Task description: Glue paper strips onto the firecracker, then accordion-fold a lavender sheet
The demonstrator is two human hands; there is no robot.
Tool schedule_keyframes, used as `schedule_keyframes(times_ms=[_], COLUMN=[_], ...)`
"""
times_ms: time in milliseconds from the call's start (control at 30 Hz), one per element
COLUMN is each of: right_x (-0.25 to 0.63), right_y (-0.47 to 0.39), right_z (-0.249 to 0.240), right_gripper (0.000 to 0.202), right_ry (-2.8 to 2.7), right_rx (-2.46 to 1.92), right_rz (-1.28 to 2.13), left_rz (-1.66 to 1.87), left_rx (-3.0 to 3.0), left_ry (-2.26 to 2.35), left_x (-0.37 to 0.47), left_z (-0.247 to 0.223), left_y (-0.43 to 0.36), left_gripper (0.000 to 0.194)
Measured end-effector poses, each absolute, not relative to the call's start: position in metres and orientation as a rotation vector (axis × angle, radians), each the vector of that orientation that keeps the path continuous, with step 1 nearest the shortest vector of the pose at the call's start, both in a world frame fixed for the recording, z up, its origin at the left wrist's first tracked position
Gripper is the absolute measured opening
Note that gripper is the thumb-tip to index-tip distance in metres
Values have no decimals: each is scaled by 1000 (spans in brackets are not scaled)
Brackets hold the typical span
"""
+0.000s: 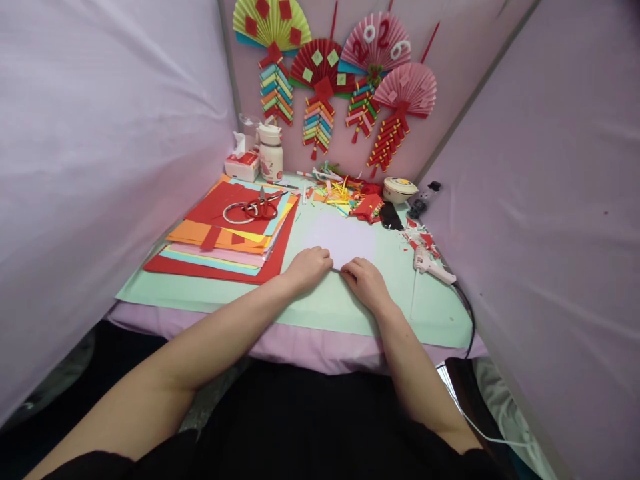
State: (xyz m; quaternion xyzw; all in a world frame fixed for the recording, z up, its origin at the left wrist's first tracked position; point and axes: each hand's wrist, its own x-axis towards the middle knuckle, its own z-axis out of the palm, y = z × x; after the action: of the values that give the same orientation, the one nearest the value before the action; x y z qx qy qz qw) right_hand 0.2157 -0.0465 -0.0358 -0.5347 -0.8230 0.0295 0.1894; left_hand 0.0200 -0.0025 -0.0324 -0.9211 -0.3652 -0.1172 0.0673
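A pale lavender sheet of paper (340, 237) lies flat on the mint-green table cover (320, 310). My left hand (310, 267) grips its near edge, with the fingers curled in. Close beside it, my right hand (364, 279) pinches the same edge between thumb and fingers. The near edge looks slightly lifted or folded where the fingertips meet it; how far is hidden by my fingers. Left of my hands is a stack of coloured paper (215, 233), with red-handled scissors (263, 208) and a white ring-shaped roll (235, 213) on top.
A glue gun (433, 265) with a black cord lies at the right, near paper scraps (417, 237) and a black phone (391, 216). At the back stand a bottle (271, 157), a tissue box (243, 165) and a lidded bowl (399, 189). Paper fans (325, 67) hang on the wall.
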Motion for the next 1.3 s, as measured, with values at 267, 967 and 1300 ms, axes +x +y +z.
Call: schedule_keyframes(times_ms=[267,967,1300], right_x=[219,248,249], right_y=[-44,-42,-40], right_z=[-37,-33,-30], right_gripper=[17,36,37], right_ry=[-2228,-1732,-1677], right_rx=[-1667,-2155,-2229], right_rz=[89,400,440], left_rz=[-349,-210,-94], left_rx=[-2842,-2614,-2584], left_ry=[-1294,-2062,-2215], left_x=[11,-9,-12], left_z=[-26,-4,-1], left_y=[5,17,24], left_gripper=[21,34,37])
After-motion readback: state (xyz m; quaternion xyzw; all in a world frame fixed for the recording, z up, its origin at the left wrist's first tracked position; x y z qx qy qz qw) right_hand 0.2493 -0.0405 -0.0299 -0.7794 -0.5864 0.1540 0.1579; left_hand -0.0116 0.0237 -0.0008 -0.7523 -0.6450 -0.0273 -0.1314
